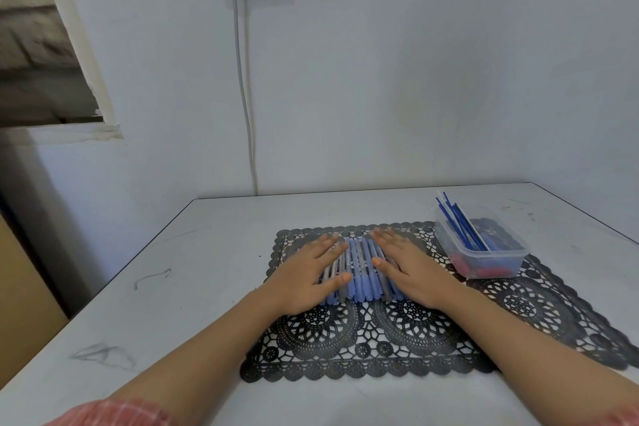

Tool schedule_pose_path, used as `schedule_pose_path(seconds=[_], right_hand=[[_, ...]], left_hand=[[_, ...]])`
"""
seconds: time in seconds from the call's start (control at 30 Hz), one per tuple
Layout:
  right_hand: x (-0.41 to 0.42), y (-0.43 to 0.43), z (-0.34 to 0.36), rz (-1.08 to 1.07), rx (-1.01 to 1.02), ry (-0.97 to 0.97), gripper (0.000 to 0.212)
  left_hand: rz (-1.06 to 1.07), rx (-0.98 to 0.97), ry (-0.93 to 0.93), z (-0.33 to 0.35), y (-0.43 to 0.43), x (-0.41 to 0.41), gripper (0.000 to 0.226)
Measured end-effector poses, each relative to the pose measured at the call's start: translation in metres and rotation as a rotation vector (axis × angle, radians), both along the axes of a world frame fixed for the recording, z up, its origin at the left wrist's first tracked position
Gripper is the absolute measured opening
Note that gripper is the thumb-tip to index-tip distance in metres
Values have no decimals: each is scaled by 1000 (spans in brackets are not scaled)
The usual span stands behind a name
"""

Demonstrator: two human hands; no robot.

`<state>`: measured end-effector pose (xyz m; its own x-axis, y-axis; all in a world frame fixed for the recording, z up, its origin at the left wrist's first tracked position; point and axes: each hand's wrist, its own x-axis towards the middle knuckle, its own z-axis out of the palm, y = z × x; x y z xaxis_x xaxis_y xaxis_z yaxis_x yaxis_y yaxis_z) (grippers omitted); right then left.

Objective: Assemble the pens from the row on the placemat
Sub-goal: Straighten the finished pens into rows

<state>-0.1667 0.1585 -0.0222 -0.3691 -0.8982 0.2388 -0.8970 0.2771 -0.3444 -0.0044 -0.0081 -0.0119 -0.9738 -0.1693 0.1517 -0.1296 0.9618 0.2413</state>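
Note:
A row of several blue and grey pen barrels [361, 273] lies side by side on a black lace placemat [380, 339]. My left hand [307, 273] rests flat on the left end of the row, fingers straight. My right hand [408, 266] lies flat on the right end, fingers straight. Both hands cover the outer barrels. A clear plastic tub [484, 252] at the mat's far right holds thin blue and white ink refills [460, 225] standing at a slant, with red and dark small parts in its bottom.
The white table [173, 287] stands against a white wall. Its left edge runs diagonally, with a brown panel beyond it. A grey cable [247, 114] hangs from a wall socket down behind the table's far edge.

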Motion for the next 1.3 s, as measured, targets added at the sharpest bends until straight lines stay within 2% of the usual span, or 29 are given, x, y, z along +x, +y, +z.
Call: schedule_pose_path(seconds=[0.07,0.13,0.27,0.63,0.7,0.8,0.9,0.97,1.07,1.17,1.3], right_hand=[[1,1,-1,28,43,15,96],[1,0,-1,34,84,35,104],[2,-1,-2,33,173,66,113],[3,-3,-2,8,174,29,120],[3,-3,-2,13,167,17,117],[4,-3,-1,7,149,-20,98],[9,0,4,6,24,-86,88],[12,2,14,-34,-119,-98,68],[12,7,32,-152,-312,-27,38],[6,16,48,-311,-390,57,33],[-8,38,57,-600,-175,193,44]], left_hand=[[-27,-22,-70,-1,1,-3,69],[-42,-40,-117,-4,1,-5,70],[-24,8,-123,-11,3,-7,70],[27,64,-91,-15,8,-7,71],[33,66,-96,-14,9,-7,71],[35,74,-72,-14,10,-6,71],[27,166,43,-12,10,-4,75],[69,299,167,-10,8,-2,72],[207,433,349,-4,-5,2,53],[347,385,389,-4,-27,9,46],[459,211,266,-14,-49,15,48]])
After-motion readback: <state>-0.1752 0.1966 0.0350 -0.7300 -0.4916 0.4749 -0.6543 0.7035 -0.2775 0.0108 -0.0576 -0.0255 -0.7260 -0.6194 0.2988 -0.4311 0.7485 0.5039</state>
